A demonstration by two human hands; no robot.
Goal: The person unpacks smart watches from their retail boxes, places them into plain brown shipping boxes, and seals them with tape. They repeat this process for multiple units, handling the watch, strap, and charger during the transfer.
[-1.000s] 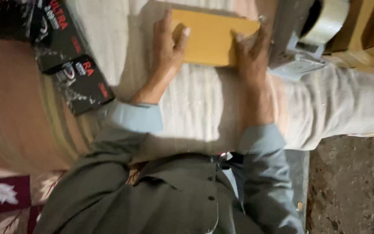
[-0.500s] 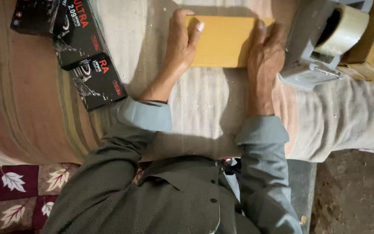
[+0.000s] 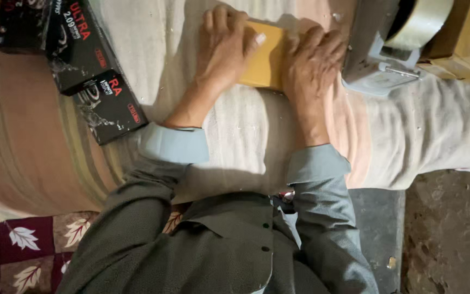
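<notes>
A flat yellow-brown cardboard packet [image 3: 264,62] lies on a striped cloth [image 3: 235,136]. My left hand [image 3: 224,46] rests flat across its left part, fingers spread over the top. Pressed down on its right edge is my right hand [image 3: 314,57], fingers curled over it. Both hands cover most of the packet; only a narrow strip shows between them. Both sleeves are grey-green with pale cuffs.
A grey tape dispenser [image 3: 379,65] with a roll of clear tape [image 3: 422,22] stands just right of my right hand. Black printed boxes [image 3: 91,71] lie at the upper left. A cardboard box [image 3: 469,38] sits at the far right. Bare ground [image 3: 452,234] lower right.
My hands have drawn closer together over the packet, covering more of it. The view has shifted so the packet and dispenser sit lower in the frame.
</notes>
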